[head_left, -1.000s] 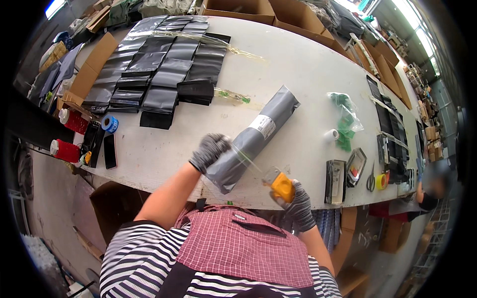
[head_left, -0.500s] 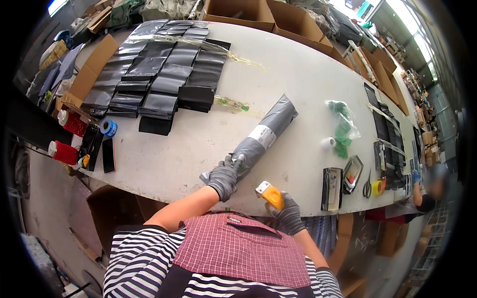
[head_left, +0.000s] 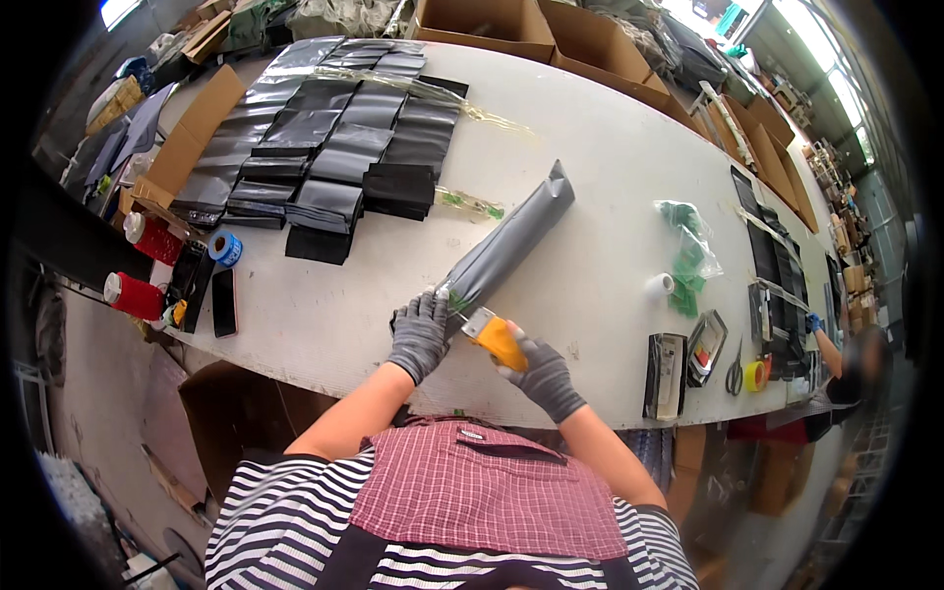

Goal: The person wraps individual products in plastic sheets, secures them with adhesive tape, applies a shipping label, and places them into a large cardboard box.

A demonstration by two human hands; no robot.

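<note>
A long grey plastic-wrapped package [head_left: 516,236] lies slantwise on the white table [head_left: 580,295], its far end pointing up and to the right. My left hand [head_left: 420,334], in a grey glove, grips the package's near end. A small green patch shows beside its fingertips. My right hand [head_left: 546,376], gloved alike, is closed around a yellow-handled tool [head_left: 501,344] with a silver metal head. That metal head is right at the package's near end, close to my left fingers; whether it touches cannot be made out.
Stacks of black plastic bags [head_left: 339,147] cover the far left. Red thread spools [head_left: 135,295], a blue tape roll [head_left: 225,248] and a phone [head_left: 225,303] sit at the left edge. Rightward are a bag of green pieces [head_left: 688,246], scissors [head_left: 735,372] and yellow tape [head_left: 754,376]. A co-worker [head_left: 855,364] stands far right.
The package has been turned over, so its white label no longer shows. My right hand has moved up and left, bringing the yellow tool to the package's near end.
</note>
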